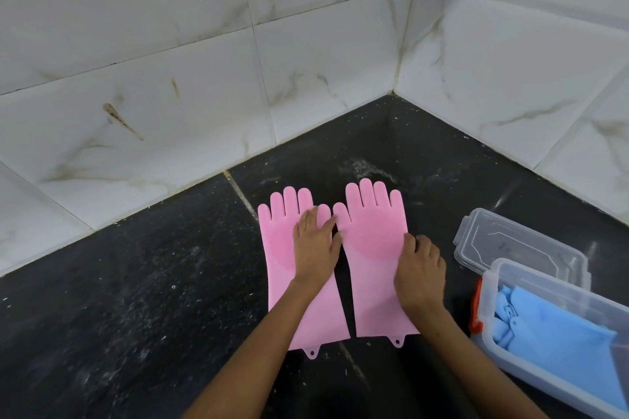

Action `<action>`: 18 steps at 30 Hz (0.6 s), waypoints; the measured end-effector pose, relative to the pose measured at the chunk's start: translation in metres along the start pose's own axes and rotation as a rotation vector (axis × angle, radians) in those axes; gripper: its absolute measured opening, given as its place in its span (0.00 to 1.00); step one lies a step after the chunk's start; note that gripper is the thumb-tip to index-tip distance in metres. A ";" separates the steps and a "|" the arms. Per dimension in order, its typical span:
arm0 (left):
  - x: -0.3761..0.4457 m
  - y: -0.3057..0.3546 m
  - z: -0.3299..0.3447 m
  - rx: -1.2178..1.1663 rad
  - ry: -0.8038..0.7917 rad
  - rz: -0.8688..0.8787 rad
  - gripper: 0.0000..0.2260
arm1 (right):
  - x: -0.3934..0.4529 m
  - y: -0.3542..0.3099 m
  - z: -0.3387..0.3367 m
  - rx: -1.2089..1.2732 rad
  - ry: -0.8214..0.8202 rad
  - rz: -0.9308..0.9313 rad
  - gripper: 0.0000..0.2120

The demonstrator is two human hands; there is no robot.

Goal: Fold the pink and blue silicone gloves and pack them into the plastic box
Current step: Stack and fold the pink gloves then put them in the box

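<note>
Both hands worked the pink pair on the dark counter, near its back corner. From the head view, my left hand (315, 248) lay flat with straight fingers on the left pink glove (292, 269); my right hand (420, 274), fingers curled, pinched the outer edge of the right pink glove (372, 248). I judged a clean fold needed that edge lifted evenly. Blue gloves (551, 326) already sat in the plastic box (531, 272) at the counter's right edge.

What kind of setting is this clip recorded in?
Probably a home kitchen or utility corner. A dark speckled stone counter meets stained white marble-look wall tiles at a corner, and cleaning-type pink silicone gloves lie on it beside a plastic box.
</note>
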State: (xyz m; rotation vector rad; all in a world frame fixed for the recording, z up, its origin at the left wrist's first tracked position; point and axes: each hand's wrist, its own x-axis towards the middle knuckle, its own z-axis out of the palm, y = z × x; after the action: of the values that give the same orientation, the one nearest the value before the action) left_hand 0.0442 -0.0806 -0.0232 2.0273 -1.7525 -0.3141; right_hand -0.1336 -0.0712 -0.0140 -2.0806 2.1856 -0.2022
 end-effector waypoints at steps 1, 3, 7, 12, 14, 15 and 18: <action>0.003 0.012 0.000 -0.021 0.035 0.033 0.16 | -0.002 0.002 -0.004 -0.030 -0.022 0.030 0.24; 0.010 0.040 0.003 -0.090 0.055 0.078 0.11 | -0.004 0.002 -0.009 -0.078 -0.065 0.054 0.23; 0.022 0.093 0.016 -0.157 -0.088 0.130 0.10 | -0.003 -0.001 -0.013 -0.087 -0.123 0.076 0.22; 0.029 0.119 0.029 -0.122 -0.228 -0.075 0.12 | -0.001 -0.003 -0.014 0.057 -0.161 0.173 0.25; 0.031 0.123 0.031 -0.062 -0.236 -0.123 0.12 | -0.001 -0.003 -0.018 0.134 -0.165 0.213 0.22; 0.032 0.125 0.031 -0.055 -0.237 -0.145 0.12 | 0.000 -0.003 -0.020 0.150 -0.166 0.221 0.20; 0.035 0.126 0.027 -0.124 -0.261 -0.190 0.11 | 0.000 0.000 -0.028 0.191 -0.169 0.223 0.16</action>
State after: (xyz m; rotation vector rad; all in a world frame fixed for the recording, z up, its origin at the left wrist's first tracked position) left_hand -0.0729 -0.1325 0.0156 2.1429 -1.6387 -0.7583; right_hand -0.1385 -0.0705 0.0138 -1.6771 2.1795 -0.1969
